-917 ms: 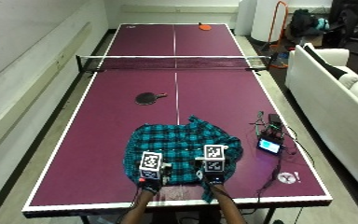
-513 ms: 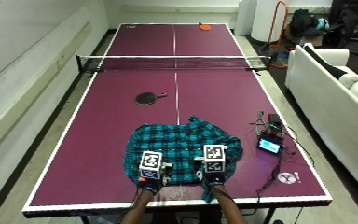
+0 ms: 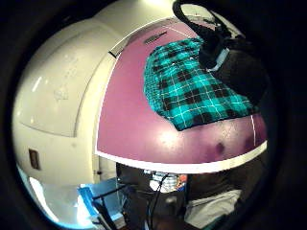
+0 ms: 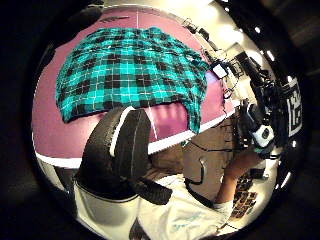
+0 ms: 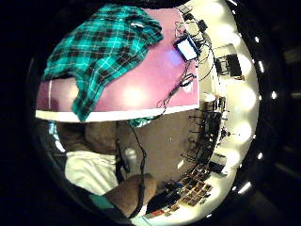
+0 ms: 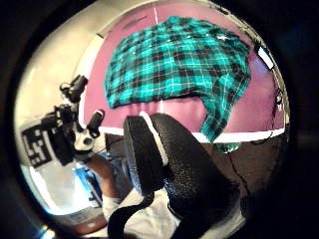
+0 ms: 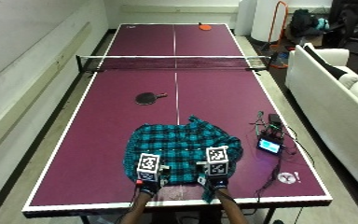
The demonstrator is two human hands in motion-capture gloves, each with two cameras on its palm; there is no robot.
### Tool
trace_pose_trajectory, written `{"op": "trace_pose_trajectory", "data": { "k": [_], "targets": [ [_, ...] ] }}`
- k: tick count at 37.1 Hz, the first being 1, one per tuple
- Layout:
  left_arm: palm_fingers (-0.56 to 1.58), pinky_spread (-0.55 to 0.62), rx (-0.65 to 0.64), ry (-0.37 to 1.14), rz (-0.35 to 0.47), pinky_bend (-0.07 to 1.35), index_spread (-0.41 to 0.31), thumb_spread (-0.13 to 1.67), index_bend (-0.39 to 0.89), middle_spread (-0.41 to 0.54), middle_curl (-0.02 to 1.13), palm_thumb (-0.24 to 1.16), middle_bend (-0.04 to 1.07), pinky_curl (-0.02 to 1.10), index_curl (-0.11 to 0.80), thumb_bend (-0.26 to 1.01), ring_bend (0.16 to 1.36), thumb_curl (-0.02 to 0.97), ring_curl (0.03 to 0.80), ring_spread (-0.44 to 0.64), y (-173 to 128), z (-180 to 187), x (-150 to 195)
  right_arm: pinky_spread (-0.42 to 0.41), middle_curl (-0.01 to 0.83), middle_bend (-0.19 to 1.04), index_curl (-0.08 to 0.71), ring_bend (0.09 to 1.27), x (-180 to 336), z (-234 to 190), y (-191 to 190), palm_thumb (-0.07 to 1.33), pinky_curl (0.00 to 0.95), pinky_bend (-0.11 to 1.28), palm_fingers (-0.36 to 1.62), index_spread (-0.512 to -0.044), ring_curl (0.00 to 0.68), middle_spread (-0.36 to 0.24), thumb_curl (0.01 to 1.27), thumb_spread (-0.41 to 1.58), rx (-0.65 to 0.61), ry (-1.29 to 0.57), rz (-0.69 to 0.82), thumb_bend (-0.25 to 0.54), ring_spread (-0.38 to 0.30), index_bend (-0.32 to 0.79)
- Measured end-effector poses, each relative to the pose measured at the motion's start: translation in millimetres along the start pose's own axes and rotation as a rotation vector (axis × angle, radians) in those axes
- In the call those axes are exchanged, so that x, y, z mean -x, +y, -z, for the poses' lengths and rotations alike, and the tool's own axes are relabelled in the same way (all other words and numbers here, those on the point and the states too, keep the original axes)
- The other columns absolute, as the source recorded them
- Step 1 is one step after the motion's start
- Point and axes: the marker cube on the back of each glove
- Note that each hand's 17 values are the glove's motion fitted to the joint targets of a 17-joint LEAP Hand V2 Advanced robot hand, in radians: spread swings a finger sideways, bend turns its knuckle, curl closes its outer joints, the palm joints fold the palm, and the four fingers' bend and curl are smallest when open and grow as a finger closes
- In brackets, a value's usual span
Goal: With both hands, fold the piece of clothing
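The room is evenly and brightly lit from overhead, with soft shadows. Pale glare patches sit on the counter [image 5: 136,96] in the palm views, which bend strongly at their dark circular edges.

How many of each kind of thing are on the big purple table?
Plaid shirt: 1
Ping-pong paddles: 2, a black one and an orange one
Net: 1
Small device with a lit screen: 1
Gloved hands at the shirt's near edge: 2, left hand and right hand
Total: 7
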Motion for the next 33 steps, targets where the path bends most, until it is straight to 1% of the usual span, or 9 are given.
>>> {"op": "trace_pose_trajectory", "data": {
  "k": [3, 16, 22, 24, 27, 29, 31, 32, 33],
  "targets": [
    [0.5, 0.12, 0.177, 0.043, 0.012, 0.48, -0.111, 1.15, 0.11, -0.027, 0.31, 0.22, 0.18, 0.33, 0.189, -0.01, 0.64, 0.193, 0.314, 0.05, 22, -19, -1, 0.263, 0.26, 0.2, 0.216, 0.26, -1, -17, -6, 0.24, 0.306, 0.51, 0.1, -0.386, 0.188, -0.026, 0.16, 1.19, 0.016, -0.017, 0.013, 0.006, 0.153, 0.08],
    [0.47, 0.12, 0.304, 0.021, 0.029, 0.49, -0.112, 1.13, 0.12, -0.019, 0.32, 0.23, 0.17, 0.36, 0.21, -0.02, 0.65, 0.223, 0.325, 0.06, 27, -88, 11, 0.254, 0.295, 0.22, 0.148, 0.33, 1, -91, -39, 0.27, 0.344, 0.61, -0.06, -0.355, 0.223, 0.022, 0.2, 1.15, 0.151, -0.045, 0.015, -0.014, 0.176, 0.05],
    [0.47, 0.11, 0.375, -0.009, 0.039, 0.49, -0.112, 1.12, 0.13, -0.018, 0.32, 0.24, 0.17, 0.36, 0.225, -0.02, 0.64, 0.238, 0.326, 0.05, 49, -44, 12, 0.241, 0.301, 0.21, 0.125, 0.36, 5, -86, -14, 0.31, 0.352, 0.64, -0.06, -0.339, 0.237, 0.033, 0.22, 1.13, 0.294, -0.104, 0.027, -0.008, 0.174, 0.05],
    [0.48, 0.1, 0.397, 0.023, 0.033, 0.5, -0.111, 1.12, 0.13, -0.017, 0.32, 0.25, 0.17, 0.37, 0.23, -0.02, 0.64, 0.241, 0.326, 0.05, 52, -46, 12, 0.232, 0.3, 0.2, 0.122, 0.37, 2, -91, -15, 0.33, 0.358, 0.66, -0.05, -0.331, 0.242, 0.034, 0.22, 1.13, 0.308, -0.152, 0.017, -0.004, 0.174, 0.06],
    [0.5, 0.09, 0.367, -0.005, 0.07, 0.5, -0.112, 1.12, 0.13, -0.024, 0.32, 0.26, 0.17, 0.37, 0.237, -0.02, 0.64, 0.244, 0.326, 0.04, 52, -54, 21, 0.217, 0.301, 0.19, 0.118, 0.41, -5, -93, -18, 0.37, 0.366, 0.69, 0.01, -0.326, 0.257, 0.029, 0.23, 1.14, 0.244, -0.181, -0.014, 0.001, 0.16, 0.07],
    [0.52, 0.08, 0.315, -0.058, 0.102, 0.48, -0.121, 1.14, 0.18, -0.031, 0.32, 0.24, 0.16, 0.37, 0.258, -0.02, 0.62, 0.241, 0.321, 0.04, 49, -68, 29, 0.206, 0.315, 0.24, 0.152, 0.39, -9, -91, -21, 0.44, 0.346, 0.63, 0.11, -0.337, 0.247, -0.006, 0.25, 1.17, 0.15, -0.166, -0.02, 0.036, 0.123, 0.18],
    [0.63, 0.04, 0.247, -0.061, 0.088, 0.48, -0.143, 1.18, 0.25, -0.062, 0.32, 0.27, 0.16, 0.37, 0.289, 0.0, 0.59, 0.241, 0.314, 0.01, 39, -99, 33, 0.16, 0.325, 0.27, 0.191, 0.39, -12, -89, -24, 0.52, 0.331, 0.58, 0.26, -0.348, 0.246, -0.047, 0.26, 1.21, 0.071, -0.137, -0.021, 0.076, 0.065, 0.26],
    [0.59, 0.05, 0.215, -0.048, 0.07, 0.46, -0.137, 1.18, 0.23, -0.054, 0.31, 0.26, 0.15, 0.36, 0.29, -0.01, 0.58, 0.239, 0.305, 0.02, 34, -116, 33, 0.159, 0.319, 0.25, 0.177, 0.38, -13, -88, -25, 0.52, 0.324, 0.57, 0.24, -0.348, 0.236, -0.051, 0.26, 1.21, 0.038, -0.122, -0.02, 0.068, 0.054, 0.22],
    [0.63, 0.03, 0.184, -0.035, 0.053, 0.47, -0.148, 1.19, 0.24, -0.07, 0.32, 0.27, 0.16, 0.37, 0.3, 0.0, 0.58, 0.24, 0.313, 0.0, 29, -130, 33, 0.146, 0.325, 0.26, 0.201, 0.37, -15, -88, -27, 0.54, 0.323, 0.56, 0.27, -0.351, 0.242, -0.063, 0.26, 1.22, 0.006, -0.107, -0.017, 0.078, 0.041, 0.25]
  ]
}}
